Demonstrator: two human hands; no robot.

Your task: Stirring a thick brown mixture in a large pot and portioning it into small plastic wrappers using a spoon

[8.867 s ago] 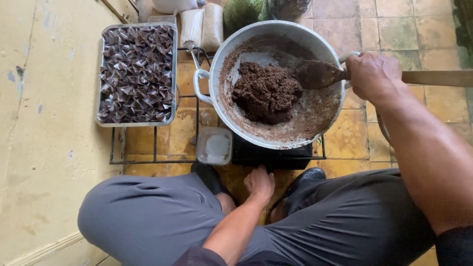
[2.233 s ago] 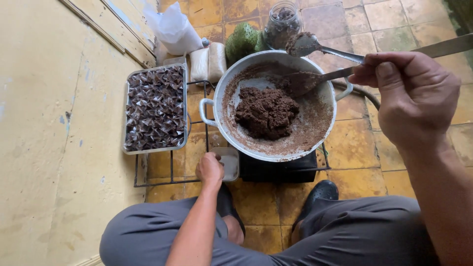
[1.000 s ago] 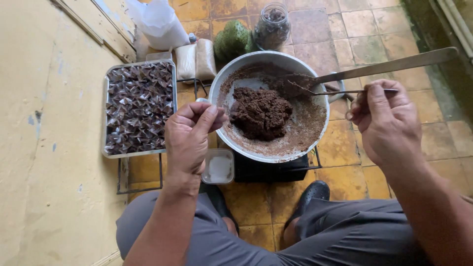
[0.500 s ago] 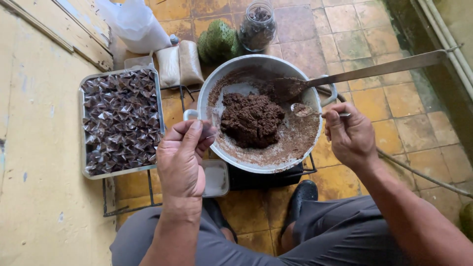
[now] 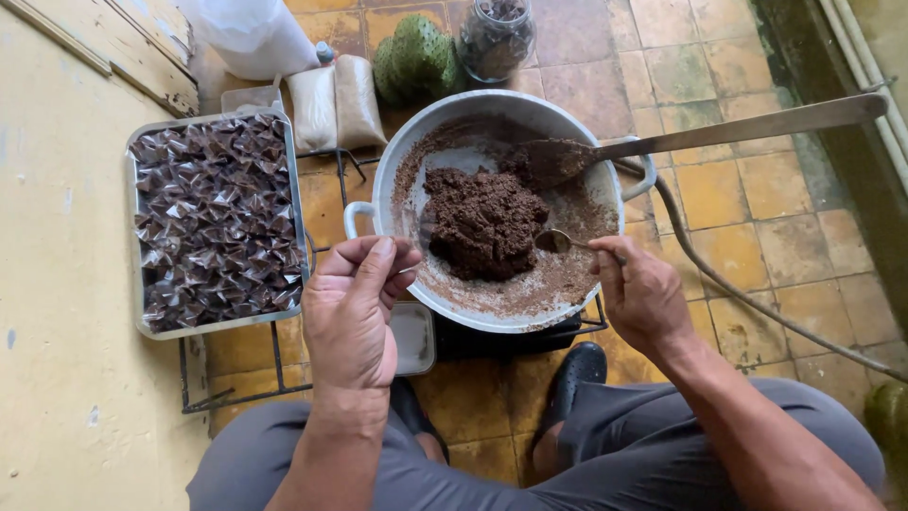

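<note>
My right hand (image 5: pixel 643 298) grips a small metal spoon (image 5: pixel 558 241), its bowl at the near right edge of the dark brown paste (image 5: pixel 482 218). The paste lies heaped in a wide metal pan (image 5: pixel 392 185) on a burner between my knees. A long-handled spatula (image 5: pixel 757 128) rests in the pan, blade on the paste, handle sticking out to the right. My left hand (image 5: pixel 355 303) hovers at the pan's near left handle, thumb pinched against the curled fingers; whether anything is in them is unclear. Left of the pan a metal tray (image 5: pixel 216 326) holds several dark, clear-wrapped pieces.
A small white square dish (image 5: pixel 413 336) sits under my left hand on a black wire rack (image 5: pixel 274 360). Behind the pan stand a glass jar (image 5: pixel 494 33), a green bumpy fruit (image 5: pixel 411 52), two filled bags (image 5: pixel 336 99) and a white plastic bag (image 5: pixel 251 33). A hose (image 5: pixel 757 303) crosses the tiles at right.
My right hand let go of the long spatula, which now rests in the pan, and holds a small spoon at the paste. My left hand rose from my lap to the pan's handle.
</note>
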